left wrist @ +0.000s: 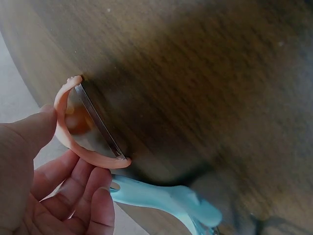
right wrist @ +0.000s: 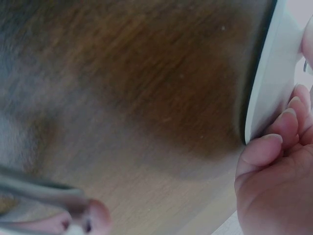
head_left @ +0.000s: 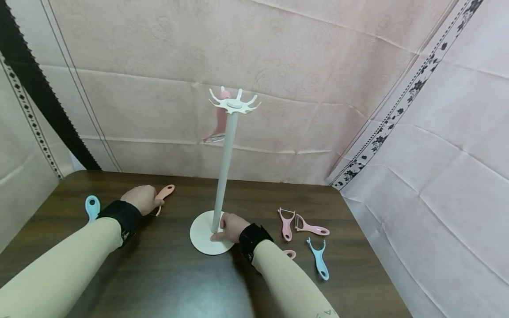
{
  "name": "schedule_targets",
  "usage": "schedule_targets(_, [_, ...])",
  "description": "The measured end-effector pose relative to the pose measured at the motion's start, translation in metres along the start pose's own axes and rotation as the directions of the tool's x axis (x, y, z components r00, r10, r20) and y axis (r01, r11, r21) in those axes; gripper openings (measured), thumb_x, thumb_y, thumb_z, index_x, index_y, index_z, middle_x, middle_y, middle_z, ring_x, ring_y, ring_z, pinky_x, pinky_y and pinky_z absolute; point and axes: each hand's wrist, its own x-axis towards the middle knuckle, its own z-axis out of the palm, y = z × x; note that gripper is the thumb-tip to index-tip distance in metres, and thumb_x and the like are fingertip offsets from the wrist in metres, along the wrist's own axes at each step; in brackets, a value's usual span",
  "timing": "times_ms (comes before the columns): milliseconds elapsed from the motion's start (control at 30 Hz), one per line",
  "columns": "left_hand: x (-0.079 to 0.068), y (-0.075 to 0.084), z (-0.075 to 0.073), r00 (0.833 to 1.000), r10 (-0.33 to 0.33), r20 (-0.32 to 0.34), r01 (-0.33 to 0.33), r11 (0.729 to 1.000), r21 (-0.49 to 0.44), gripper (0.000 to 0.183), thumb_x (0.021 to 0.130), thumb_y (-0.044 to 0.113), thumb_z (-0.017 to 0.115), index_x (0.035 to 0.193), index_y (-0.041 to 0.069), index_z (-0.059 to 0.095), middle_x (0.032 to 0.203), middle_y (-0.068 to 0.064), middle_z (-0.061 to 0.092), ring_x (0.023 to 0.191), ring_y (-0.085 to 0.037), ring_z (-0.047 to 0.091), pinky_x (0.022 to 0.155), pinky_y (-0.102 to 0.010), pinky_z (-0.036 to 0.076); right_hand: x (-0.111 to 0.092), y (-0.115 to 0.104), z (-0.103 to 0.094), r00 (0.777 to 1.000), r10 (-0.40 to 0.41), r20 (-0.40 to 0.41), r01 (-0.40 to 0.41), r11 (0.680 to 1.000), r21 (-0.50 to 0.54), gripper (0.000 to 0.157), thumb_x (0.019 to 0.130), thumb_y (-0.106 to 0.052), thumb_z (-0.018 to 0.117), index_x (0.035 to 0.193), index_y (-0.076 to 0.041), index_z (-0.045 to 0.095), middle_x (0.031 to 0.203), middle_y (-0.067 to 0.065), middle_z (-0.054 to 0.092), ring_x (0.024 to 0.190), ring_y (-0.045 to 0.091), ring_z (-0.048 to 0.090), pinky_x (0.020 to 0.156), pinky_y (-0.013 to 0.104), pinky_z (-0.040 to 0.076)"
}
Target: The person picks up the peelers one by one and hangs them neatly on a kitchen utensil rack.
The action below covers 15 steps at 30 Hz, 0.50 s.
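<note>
My left hand (head_left: 140, 198) pinches an orange Y-shaped peeler (left wrist: 91, 159) between thumb and fingers near its head. In the left wrist view its metal blade faces away from the palm. A white stand (head_left: 226, 172) with a round base, a tall pole and several hooks on top stands upright. At the foot of the pole, my right hand (head_left: 235, 227) holds the stand, thumb and forefinger on either side of the pole; the right wrist view has its curled fingers against the white base (right wrist: 269, 83). A pink peeler (head_left: 221, 121) hangs from a back hook.
A blue peeler (head_left: 93, 206) lies beside the left wrist. To the right are two pink peelers, one upright (head_left: 286, 225) and one sideways (head_left: 314, 228), another blue peeler (head_left: 319, 260), and a pink handle (head_left: 290, 254) partly behind the right forearm. Cloth curtains (head_left: 278, 145) border the wooden table (head_left: 167, 274).
</note>
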Motion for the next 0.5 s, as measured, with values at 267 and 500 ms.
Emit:
schedule_targets(267, [0.0056,0.0002,0.0018,0.999,-0.017,0.028,0.016,1.0,0.005,0.032,0.085,0.031,0.068,0.065,0.007,0.063,0.056,-0.003,0.052,0.051,-0.02,0.048,0.047,-0.031,0.036,0.0011,0.0003,0.0003,1.0,0.009,0.002,-0.009,1.0,0.008,0.042,0.072,-0.041,0.08,0.082,-0.011,0.052,0.073,-0.002,0.055,0.068,0.013,0.05,0.059,0.025,0.043])
schedule_targets(500, [0.0067,0.0061,0.0021,0.999,-0.037,0.032,0.038,0.999,-0.031,0.029,0.079,0.032,0.075,0.072,0.005,0.066,0.06,-0.005,0.056,0.057,-0.022,0.05,0.051,-0.033,0.037,0.0056,0.0046,0.003,1.0,-0.002,-0.005,0.002,1.0,-0.009,0.042,0.072,-0.043,0.079,0.079,-0.013,0.051,0.072,-0.002,0.055,0.066,0.012,0.05,0.057,0.024,0.043])
